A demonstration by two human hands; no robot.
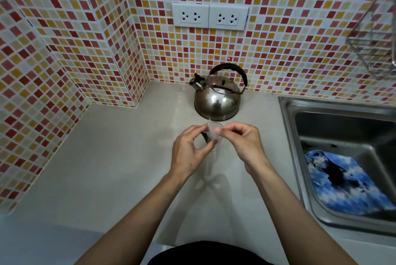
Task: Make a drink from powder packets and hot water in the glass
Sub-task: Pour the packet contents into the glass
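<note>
Both hands, left hand (188, 153) and right hand (244, 142), pinch an upright packet (211, 133) above the glass (215, 147).

Around the sink (287, 114)
A blue cloth (342, 181) is lying inside it; a wire rack (372, 46) is hanging above; wall sockets (210, 16) are sitting up-left.

light: bright, even, from above | shadows: soft arm shadows on table (107, 157) | glare: highlights on kettle (217, 102) | blur: packet (211, 134) at fingers smeared | distortion: wide-angle bending of tiled wall (64, 40) at edges
</note>
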